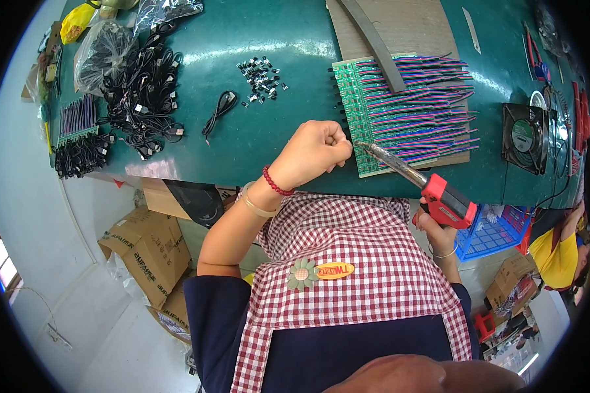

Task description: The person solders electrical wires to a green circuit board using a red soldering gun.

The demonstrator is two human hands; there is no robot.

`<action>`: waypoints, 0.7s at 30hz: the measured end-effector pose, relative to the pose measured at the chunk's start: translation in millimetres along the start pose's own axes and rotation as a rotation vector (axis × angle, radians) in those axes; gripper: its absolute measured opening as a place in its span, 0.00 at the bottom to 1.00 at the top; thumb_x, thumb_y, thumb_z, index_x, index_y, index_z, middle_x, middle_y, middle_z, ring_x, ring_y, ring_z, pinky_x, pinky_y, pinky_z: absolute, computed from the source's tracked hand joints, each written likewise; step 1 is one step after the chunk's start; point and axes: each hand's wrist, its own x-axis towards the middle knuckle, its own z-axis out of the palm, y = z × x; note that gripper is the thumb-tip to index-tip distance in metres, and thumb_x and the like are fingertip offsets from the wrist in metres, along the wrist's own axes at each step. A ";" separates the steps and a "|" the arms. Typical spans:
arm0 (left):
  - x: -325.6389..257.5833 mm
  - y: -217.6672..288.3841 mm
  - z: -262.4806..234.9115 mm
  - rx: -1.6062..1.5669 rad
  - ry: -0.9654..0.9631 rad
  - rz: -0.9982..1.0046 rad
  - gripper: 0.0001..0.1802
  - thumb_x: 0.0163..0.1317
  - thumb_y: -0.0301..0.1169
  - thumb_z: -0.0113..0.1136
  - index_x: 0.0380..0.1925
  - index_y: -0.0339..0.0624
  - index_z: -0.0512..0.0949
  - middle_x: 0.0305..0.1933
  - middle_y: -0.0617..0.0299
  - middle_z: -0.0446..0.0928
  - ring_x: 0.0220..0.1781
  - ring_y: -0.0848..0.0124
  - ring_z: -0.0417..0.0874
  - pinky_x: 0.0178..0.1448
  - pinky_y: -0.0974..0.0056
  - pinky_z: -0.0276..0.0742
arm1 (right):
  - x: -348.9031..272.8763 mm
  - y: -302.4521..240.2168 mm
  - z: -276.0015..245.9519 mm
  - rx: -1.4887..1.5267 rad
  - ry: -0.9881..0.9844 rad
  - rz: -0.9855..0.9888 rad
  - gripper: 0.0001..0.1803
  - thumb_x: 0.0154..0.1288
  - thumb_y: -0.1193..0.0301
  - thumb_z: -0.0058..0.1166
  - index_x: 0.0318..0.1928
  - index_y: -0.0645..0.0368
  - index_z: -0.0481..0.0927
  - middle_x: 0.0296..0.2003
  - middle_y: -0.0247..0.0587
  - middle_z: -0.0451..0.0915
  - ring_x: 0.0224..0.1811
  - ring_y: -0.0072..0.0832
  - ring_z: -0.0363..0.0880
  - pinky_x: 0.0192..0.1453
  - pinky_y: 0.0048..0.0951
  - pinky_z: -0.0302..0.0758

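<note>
My right hand (437,234) is wrapped round the grip of a red and black soldering iron (447,202). The iron's metal tip reaches the left part of a green circuit board panel (351,92). Beside that tip, my left hand (313,152) is closed in a pinch at the panel's left edge; whatever its fingers hold is hidden or too small to name. Rows of red, blue and black wires (419,101) run rightward from the panel. Across its upper part lies a grey flat bar (375,47), resting on the wires and on a brown wooden sheet (416,26).
Small black connectors (262,77) lie loose left of the panel, near one coiled black cable (220,112). A large heap of black cables (141,92) spreads farther left. At the right stands a black fan (526,139). Below the table are a blue crate (495,232) and a cardboard box (147,252).
</note>
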 end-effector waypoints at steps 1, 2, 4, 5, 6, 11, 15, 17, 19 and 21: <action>-0.1 0.4 -0.1 0.003 -0.002 0.000 0.06 0.53 0.26 0.55 0.20 0.36 0.72 0.17 0.64 0.74 0.17 0.81 0.71 0.21 0.75 0.67 | -0.7 0.6 -0.5 0.000 0.000 0.005 0.19 0.54 0.77 0.54 0.48 0.67 0.70 0.20 0.38 0.71 0.18 0.23 0.67 0.23 0.23 0.65; -0.3 0.7 -0.2 0.006 -0.004 0.000 0.06 0.52 0.26 0.56 0.20 0.36 0.72 0.17 0.64 0.74 0.17 0.81 0.71 0.21 0.75 0.67 | -0.3 -0.4 -0.4 -0.001 0.001 0.005 0.19 0.54 0.77 0.54 0.48 0.67 0.70 0.20 0.38 0.71 0.18 0.23 0.67 0.23 0.23 0.65; 0.2 0.8 -0.2 0.007 0.001 -0.007 0.06 0.52 0.26 0.56 0.19 0.37 0.72 0.17 0.64 0.74 0.17 0.81 0.71 0.21 0.75 0.67 | 3.0 -3.2 -1.4 -0.049 0.005 -0.076 0.19 0.54 0.77 0.54 0.48 0.67 0.70 0.19 0.37 0.70 0.17 0.22 0.66 0.22 0.23 0.64; 0.4 0.9 -0.2 0.007 0.004 -0.013 0.06 0.52 0.26 0.56 0.19 0.37 0.72 0.17 0.65 0.74 0.17 0.81 0.71 0.21 0.75 0.67 | 3.5 -7.0 -1.3 -0.048 0.003 -0.075 0.19 0.54 0.77 0.54 0.48 0.67 0.70 0.19 0.37 0.70 0.17 0.22 0.66 0.22 0.23 0.64; 0.5 0.5 -0.3 0.007 0.003 -0.011 0.06 0.52 0.26 0.56 0.19 0.37 0.72 0.17 0.65 0.74 0.17 0.81 0.71 0.21 0.75 0.67 | 3.0 -12.2 -0.4 0.072 0.020 -0.024 0.19 0.52 0.79 0.56 0.47 0.66 0.72 0.23 0.36 0.73 0.22 0.21 0.69 0.26 0.22 0.67; -0.4 -1.1 -0.4 -0.013 0.008 -0.016 0.07 0.52 0.26 0.56 0.19 0.37 0.72 0.18 0.65 0.74 0.17 0.81 0.71 0.21 0.75 0.67 | 4.2 -15.6 0.0 0.192 0.011 0.009 0.19 0.51 0.81 0.57 0.47 0.66 0.74 0.27 0.35 0.75 0.27 0.21 0.72 0.31 0.21 0.69; -4.0 2.5 -1.1 0.021 0.000 -0.029 0.08 0.57 0.27 0.56 0.22 0.36 0.71 0.19 0.64 0.74 0.18 0.83 0.70 0.21 0.77 0.64 | 6.1 -14.7 2.0 0.195 0.013 -0.005 0.20 0.52 0.81 0.57 0.48 0.67 0.74 0.26 0.37 0.75 0.25 0.21 0.72 0.30 0.23 0.69; -5.9 2.9 -3.1 0.095 -0.028 0.043 0.07 0.57 0.28 0.57 0.26 0.34 0.73 0.20 0.65 0.74 0.18 0.82 0.71 0.21 0.76 0.66 | 7.8 -15.4 3.9 0.192 0.017 -0.025 0.19 0.52 0.81 0.56 0.48 0.67 0.73 0.25 0.37 0.75 0.24 0.21 0.71 0.29 0.23 0.69; -11.5 12.8 -10.5 0.273 0.021 0.134 0.08 0.57 0.28 0.57 0.29 0.33 0.74 0.20 0.65 0.75 0.19 0.82 0.71 0.22 0.75 0.67 | 10.3 -18.6 4.5 0.218 0.003 -0.087 0.19 0.54 0.79 0.54 0.49 0.67 0.72 0.23 0.38 0.73 0.22 0.22 0.70 0.27 0.23 0.68; -14.7 13.9 -25.3 0.566 0.197 0.294 0.11 0.54 0.28 0.58 0.37 0.34 0.75 0.21 0.61 0.76 0.20 0.79 0.74 0.25 0.71 0.71 | 12.1 -21.3 6.5 0.236 0.009 -0.100 0.19 0.54 0.79 0.53 0.49 0.67 0.72 0.22 0.38 0.73 0.20 0.22 0.69 0.26 0.23 0.67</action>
